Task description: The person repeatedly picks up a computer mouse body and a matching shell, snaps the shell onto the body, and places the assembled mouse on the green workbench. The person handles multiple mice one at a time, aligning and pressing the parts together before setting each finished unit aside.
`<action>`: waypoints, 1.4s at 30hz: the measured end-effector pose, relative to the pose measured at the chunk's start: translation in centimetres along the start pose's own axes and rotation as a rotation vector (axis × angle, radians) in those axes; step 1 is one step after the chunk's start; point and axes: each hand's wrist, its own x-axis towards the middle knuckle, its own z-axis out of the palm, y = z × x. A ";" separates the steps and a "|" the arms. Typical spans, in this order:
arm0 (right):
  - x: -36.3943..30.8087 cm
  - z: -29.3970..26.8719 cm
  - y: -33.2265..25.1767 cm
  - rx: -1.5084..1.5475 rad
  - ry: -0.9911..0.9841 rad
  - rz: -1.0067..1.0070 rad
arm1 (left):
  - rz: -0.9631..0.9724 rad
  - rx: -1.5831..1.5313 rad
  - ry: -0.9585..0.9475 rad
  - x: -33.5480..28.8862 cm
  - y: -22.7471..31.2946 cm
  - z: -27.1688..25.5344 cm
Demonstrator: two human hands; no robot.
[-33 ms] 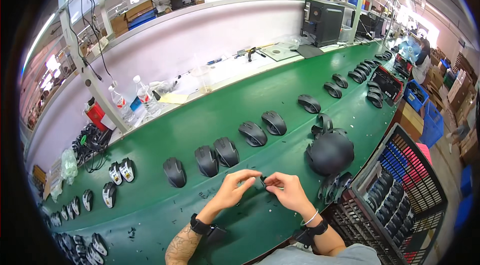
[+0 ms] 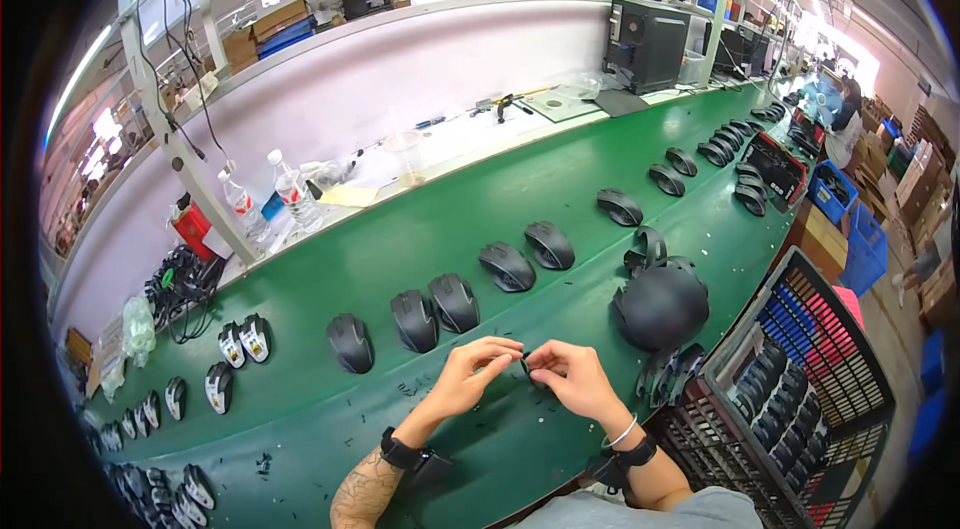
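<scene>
Over the near part of the green bench, my left hand (image 2: 470, 375) and my right hand (image 2: 576, 379) meet almost fingertip to fingertip. Between them is a small dark plastic piece (image 2: 525, 365), pinched by my right thumb and fingers. My left thumb and fingers close at its other side; its exact shape is too small to tell. Tiny black bits (image 2: 412, 389) lie scattered beside my left hand. Beyond my hands stand black computer mice (image 2: 453, 303) in a loose row, among them a mouse (image 2: 349, 343) at the left and another mouse (image 2: 506, 267) farther right.
Right of my hands sits a round black bowl-like object (image 2: 660, 304) with curved shells near it. A black crate (image 2: 735, 439) full of mouse parts stands at the bench's right edge. Mice with white-and-black bodies (image 2: 218, 389) stand at left. Bottles (image 2: 290, 191) line the back ledge. A person (image 2: 848, 114) is far right.
My right fingers have shifted very slightly around the small dark piece. Everything else stays in place.
</scene>
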 end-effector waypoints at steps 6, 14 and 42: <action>3.0 0.6 0.9 0.402 -0.207 0.051 | -0.096 -0.326 0.196 -0.8 0.0 -0.5; 5.4 2.9 0.1 0.542 -0.182 0.060 | -0.248 -0.593 0.463 -3.5 0.9 -1.9; 4.7 9.4 0.1 -0.259 0.010 -0.652 | -0.811 1.241 1.169 -14.0 -8.9 -31.1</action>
